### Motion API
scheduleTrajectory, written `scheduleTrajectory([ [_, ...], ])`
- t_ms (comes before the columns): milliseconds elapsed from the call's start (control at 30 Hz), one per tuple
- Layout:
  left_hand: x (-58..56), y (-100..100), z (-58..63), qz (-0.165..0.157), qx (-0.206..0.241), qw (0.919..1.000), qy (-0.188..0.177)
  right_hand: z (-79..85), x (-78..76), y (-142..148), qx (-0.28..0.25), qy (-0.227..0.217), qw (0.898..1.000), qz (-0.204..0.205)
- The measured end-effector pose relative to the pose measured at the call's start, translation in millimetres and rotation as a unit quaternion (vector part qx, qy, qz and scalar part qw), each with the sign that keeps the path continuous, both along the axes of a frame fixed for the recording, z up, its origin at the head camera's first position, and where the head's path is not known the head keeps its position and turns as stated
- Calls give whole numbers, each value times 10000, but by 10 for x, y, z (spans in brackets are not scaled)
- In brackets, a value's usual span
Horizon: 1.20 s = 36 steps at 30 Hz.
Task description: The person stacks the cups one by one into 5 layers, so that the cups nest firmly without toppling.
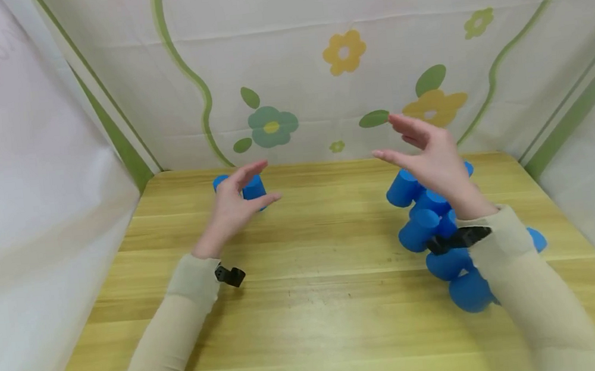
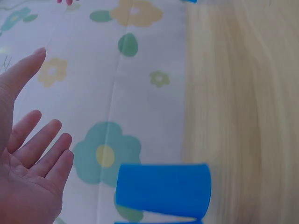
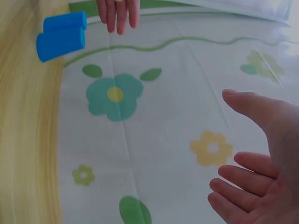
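My left hand (image 1: 233,206) is raised at the back left, thumb apart from the extended fingers, holding nothing. It overlaps two blue cups in the head view; the nearer blue cup (image 1: 254,191) stands upside down on the table, and the left wrist view shows this cup (image 2: 163,189) beyond the palm. My right hand (image 1: 435,160) hovers at the back right with fingers and thumb spread, also holding nothing. Below it stand several upturned blue cups, among them a blue cup (image 1: 419,230) in front and a blue cup (image 1: 403,188) farther back, partly hidden by the hand and sleeve.
Wood-grain table (image 1: 310,315) spreads under both arms. A white curtain (image 1: 280,8) with printed flowers rises along its back edge, with more white cloth (image 1: 28,235) at the sides. Another blue cup (image 1: 537,239) shows right of the right sleeve.
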State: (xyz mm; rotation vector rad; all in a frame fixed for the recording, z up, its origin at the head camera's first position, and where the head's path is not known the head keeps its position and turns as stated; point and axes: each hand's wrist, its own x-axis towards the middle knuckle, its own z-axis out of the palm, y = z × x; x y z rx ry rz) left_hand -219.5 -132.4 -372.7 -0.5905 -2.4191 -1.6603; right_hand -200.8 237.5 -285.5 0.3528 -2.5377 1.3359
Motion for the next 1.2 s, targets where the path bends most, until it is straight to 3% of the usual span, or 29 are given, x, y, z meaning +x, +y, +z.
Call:
scheduleTrajectory([
  [233, 101, 358, -114, -561, -345, 9978, 43, -74, 143, 465, 245, -28, 9980, -580],
  [400, 148, 575, -202, -1053, -381, 9936, 135, -103, 316, 763, 367, -542, 9924, -1045],
  [567, 208, 754, -205, -1361, -153, 9904, 199, -148, 479, 1059, 298, -932, 9851, -1416],
  [733, 258, 956, -187, -1559, 94, 9874, 236, -235, 601, 1359, 83, -955, 9820, -1626],
  [933, 344, 1220, -198, -1931, 189, 9807, 219, -377, 746, 1641, 385, -1151, 9704, -2087],
  [1067, 445, 1430, -209, -2200, 156, 9753, 155, -500, 816, 1819, 686, -1308, 9648, -2178],
  [1200, 558, 1643, -232, -2436, 60, 9698, -31, -656, 895, 2025, 944, -1616, 9629, -1945],
])
